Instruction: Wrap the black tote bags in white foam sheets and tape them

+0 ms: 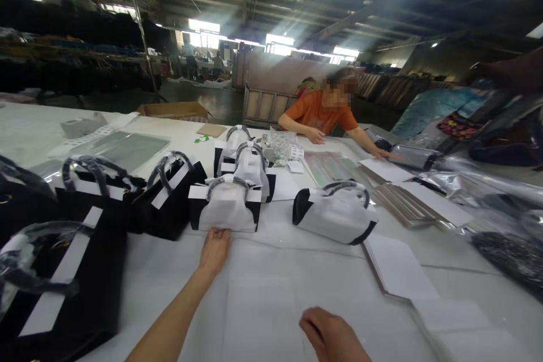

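Observation:
My left hand reaches forward, its fingertips gripping the lower front edge of a black handbag. White tissue paper covers the middle of that bag, and its handle is wrapped. My right hand is low in the view, slightly blurred, with loosely curled fingers and the thumb apart; I see nothing in it. Beside it lies a pale sheet of paper. Right of the gripped bag, another paper-covered handbag stands at an angle. Behind it is a further tissue-wrapped bag.
Several black handbags crowd the left side of the white table. Stacks of white sheets and flat boards lie at right, beside clear plastic. Across the table, a person in an orange top leans over.

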`<state>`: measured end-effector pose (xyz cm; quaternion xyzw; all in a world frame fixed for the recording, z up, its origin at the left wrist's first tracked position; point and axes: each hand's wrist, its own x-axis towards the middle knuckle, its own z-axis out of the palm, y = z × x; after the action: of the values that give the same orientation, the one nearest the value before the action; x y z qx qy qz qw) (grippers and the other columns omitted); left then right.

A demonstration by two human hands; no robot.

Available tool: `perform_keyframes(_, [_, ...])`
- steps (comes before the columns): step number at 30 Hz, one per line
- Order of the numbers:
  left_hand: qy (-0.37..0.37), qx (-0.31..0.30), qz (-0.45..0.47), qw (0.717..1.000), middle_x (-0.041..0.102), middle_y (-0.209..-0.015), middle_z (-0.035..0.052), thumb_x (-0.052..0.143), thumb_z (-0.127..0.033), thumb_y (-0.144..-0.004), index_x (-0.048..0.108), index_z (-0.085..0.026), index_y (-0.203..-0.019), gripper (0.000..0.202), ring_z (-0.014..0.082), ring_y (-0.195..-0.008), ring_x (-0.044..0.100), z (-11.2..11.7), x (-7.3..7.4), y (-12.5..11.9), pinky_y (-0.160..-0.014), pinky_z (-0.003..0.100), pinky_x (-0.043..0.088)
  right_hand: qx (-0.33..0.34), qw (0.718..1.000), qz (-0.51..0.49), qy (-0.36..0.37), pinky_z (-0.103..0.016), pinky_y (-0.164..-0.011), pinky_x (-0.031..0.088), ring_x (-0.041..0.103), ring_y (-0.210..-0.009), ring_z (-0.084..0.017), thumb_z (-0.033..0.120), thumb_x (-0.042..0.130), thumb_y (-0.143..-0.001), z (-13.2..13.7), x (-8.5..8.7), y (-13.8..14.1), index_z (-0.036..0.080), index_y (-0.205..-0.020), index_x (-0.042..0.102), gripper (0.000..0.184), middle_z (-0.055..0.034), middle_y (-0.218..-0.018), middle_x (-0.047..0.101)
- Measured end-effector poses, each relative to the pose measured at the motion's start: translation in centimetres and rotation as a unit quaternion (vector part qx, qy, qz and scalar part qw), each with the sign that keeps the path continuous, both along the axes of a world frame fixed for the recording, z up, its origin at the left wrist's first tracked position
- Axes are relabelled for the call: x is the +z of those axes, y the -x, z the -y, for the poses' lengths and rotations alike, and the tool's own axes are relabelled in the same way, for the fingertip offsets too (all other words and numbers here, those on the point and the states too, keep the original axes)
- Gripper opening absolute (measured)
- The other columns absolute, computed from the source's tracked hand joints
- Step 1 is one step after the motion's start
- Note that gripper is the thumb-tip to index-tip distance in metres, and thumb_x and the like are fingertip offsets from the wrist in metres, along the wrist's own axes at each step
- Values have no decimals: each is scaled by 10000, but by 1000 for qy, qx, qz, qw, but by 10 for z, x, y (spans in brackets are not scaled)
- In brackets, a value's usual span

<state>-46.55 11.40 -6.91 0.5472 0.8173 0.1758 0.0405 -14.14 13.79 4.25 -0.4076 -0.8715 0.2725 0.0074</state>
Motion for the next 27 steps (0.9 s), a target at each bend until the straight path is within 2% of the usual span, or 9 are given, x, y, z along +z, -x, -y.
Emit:
perform_keyframes(4, [22, 8, -38, 999, 590, -1099, 105, 398, -227, -906, 446, -182, -1277, 377, 268, -1058, 501, -7, -13, 1, -947, 449, 378, -1, 999, -41, 1, -272, -605, 374, 591, -670, -189, 356, 441, -855, -19, -9, 59, 233, -688, 607, 266, -33, -719, 658])
perform_keyframes(7, [30, -17, -65, 997, 574, -1095, 101, 451, -179, -874, 505, -215, -1218, 350, 258, -1014, 533, -13, -14, 4, -892, 425, 430, -11, 998, -57, 13, -253, -562, 347, 558, -623, -172, 346, 451, -851, -23, -24, 78, 219, -662, 593, 268, -21, -662, 637])
perform_keyframes(12, [42, -82, -108, 990, 589, -1076, 143, 431, -41, -815, 629, -167, -976, 285, 261, -901, 582, -27, -9, 13, -661, 351, 503, -19, 997, -70, 14, -238, -509, 303, 517, -560, -153, 304, 467, -835, -35, -51, 99, 202, -624, 586, 263, -10, -581, 594])
perform_keyframes(14, [45, -108, -114, 987, 595, -1069, 138, 428, -25, -808, 632, -165, -933, 277, 255, -889, 585, -28, -9, 15, -663, 356, 509, -16, 997, -81, 9, -235, -497, 293, 503, -549, -149, 304, 482, -829, -40, -47, 109, 198, -618, 590, 260, -7, -566, 579])
perform_keyframes(16, [45, -131, -110, 984, 599, -1070, 112, 427, -27, -813, 621, -177, -932, 272, 259, -937, 572, -26, -12, 17, -702, 365, 514, -13, 993, -115, 4, -232, -500, 300, 491, -548, -141, 330, 495, -832, -45, -32, 122, 193, -628, 602, 268, -2, -564, 568])
perform_keyframes(18, [44, -146, -99, 983, 590, -1112, 92, 417, -40, -830, 602, -184, -965, 270, 259, -1008, 549, -21, -18, 18, -760, 370, 513, -19, 984, -179, 13, -226, -518, 328, 490, -560, -134, 380, 508, -836, -49, -17, 137, 190, -671, 623, 277, 4, -582, 567])
perform_keyframes(20, [43, -153, -85, 984, 569, -1174, 87, 404, -56, -850, 580, -187, -1010, 272, 246, -1072, 523, -16, -24, 18, -837, 367, 496, -43, 964, -257, 42, -223, -545, 369, 503, -581, -132, 443, 523, -828, -53, -13, 153, 185, -723, 640, 302, 3, -605, 574])
perform_keyframes(23, [39, -171, -71, 982, 531, -1256, 70, 412, -66, -856, 565, -203, -1044, 279, 217, -1172, 468, -10, -30, 18, -972, 348, 426, -127, 927, -327, 132, -228, -554, 417, 531, -583, -133, 546, 550, -779, -60, -41, 178, 168, -771, 641, 389, -13, -637, 605])
perform_keyframes(27, [36, -182, -64, 981, 505, -1297, 69, 401, -12, -817, 560, -204, -1056, 345, 206, -1229, 422, -4, -31, 16, -1031, 326, 368, -265, 900, -272, 213, -219, -396, 364, 518, -447, -124, 598, 550, -737, -66, -106, 197, 146, -697, 612, 458, -29, -563, 604])
